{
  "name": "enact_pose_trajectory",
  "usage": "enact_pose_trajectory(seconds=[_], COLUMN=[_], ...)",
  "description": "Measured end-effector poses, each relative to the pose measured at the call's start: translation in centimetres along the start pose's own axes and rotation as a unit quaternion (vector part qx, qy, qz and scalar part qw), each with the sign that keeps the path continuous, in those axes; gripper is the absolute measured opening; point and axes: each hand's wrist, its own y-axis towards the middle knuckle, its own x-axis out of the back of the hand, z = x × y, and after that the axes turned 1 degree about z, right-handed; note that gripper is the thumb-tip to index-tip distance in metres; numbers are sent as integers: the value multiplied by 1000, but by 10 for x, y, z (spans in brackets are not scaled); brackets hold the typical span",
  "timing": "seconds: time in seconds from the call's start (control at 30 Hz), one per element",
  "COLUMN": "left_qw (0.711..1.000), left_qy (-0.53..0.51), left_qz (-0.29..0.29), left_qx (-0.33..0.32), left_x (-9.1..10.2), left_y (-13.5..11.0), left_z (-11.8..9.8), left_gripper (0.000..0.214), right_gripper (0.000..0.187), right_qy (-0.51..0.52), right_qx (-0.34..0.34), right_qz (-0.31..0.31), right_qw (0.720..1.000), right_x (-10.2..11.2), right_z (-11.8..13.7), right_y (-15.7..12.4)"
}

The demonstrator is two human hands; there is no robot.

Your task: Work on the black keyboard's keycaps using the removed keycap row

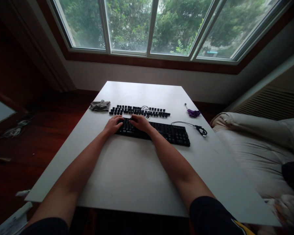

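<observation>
Black keyboard (172,133) lies flat and long; the person's left hand (113,124) curves at one end, right hand (140,123) arches above; I can't tell whether fingers grip.

Keyboard (170,131) lies across your worktop (129,176), in front of you. Your left hand (114,123) is at its left end, right hand (140,123) just beside, over its left part. Loose keycaps (138,112) sit in rows behind the keyboard. Crumpled cloth (100,105) left of the rows, near the worktop's left edge; small bundle (193,113) well to their right. Coiled cable (201,130) right of the keyboard, nearer you than the bundle. Window (127,26) beyond the worktop; bed (252,140) to your right.
</observation>
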Motion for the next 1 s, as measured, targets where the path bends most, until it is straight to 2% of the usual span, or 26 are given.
enact_pose_trajectory(seconds=[0.1, 0.3, 0.4, 0.53, 0.8, 1.0], left_qw=[1000, 1000, 1000, 1000, 1000, 1000], left_qy=[-2, -3, -1, 1, -1, -4], left_qz=[1, 0, 1, 2, -2, -3], left_qx=[1, 2, 1, 4, 2, 11], left_x=[1, 0, 0, -1, -1, 0], left_y=[0, 0, 1, 1, 1, 1], left_z=[-1, -2, -1, 0, 1, -1], left_gripper=[30, 30, 30, 30, 30, 30], right_gripper=[21, 14, 18, 24, 25, 25], right_qy=[-57, -135, -125, -94, -88, -71], right_qx=[30, 67, 73, 48, 16, 16], right_qz=[-17, 1, -13, -41, -48, -61], right_qw=[998, 989, 989, 994, 995, 996], right_x=[-4, -5, -6, -7, -7, -8], right_z=[7, 17, 13, 5, 5, 5], right_y=[-4, -8, -8, -7, -7, -7])
